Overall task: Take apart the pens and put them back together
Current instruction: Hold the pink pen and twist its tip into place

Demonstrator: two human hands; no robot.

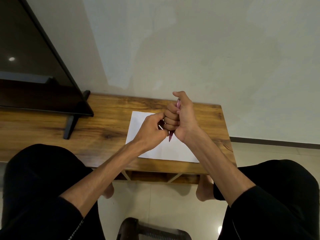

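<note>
My right hand (180,118) grips a pink pen (178,104) in a fist, held nearly upright above a white sheet of paper (173,151). The pen's top end shows above my fingers and its tip (170,137) points down below the fist. My left hand (152,130) is right beside it, fingers curled, touching the right fist near the pen's lower end. Something thin and pale shows between the left fingers (160,127); I cannot tell what it is. Most of the pen's barrel is hidden inside my right fist.
The paper lies on a low wooden table (107,122) against a pale wall. A dark screen on black legs (72,122) stands on the table's left part. My knees in black trousers flank the table, with my bare feet on the tiled floor.
</note>
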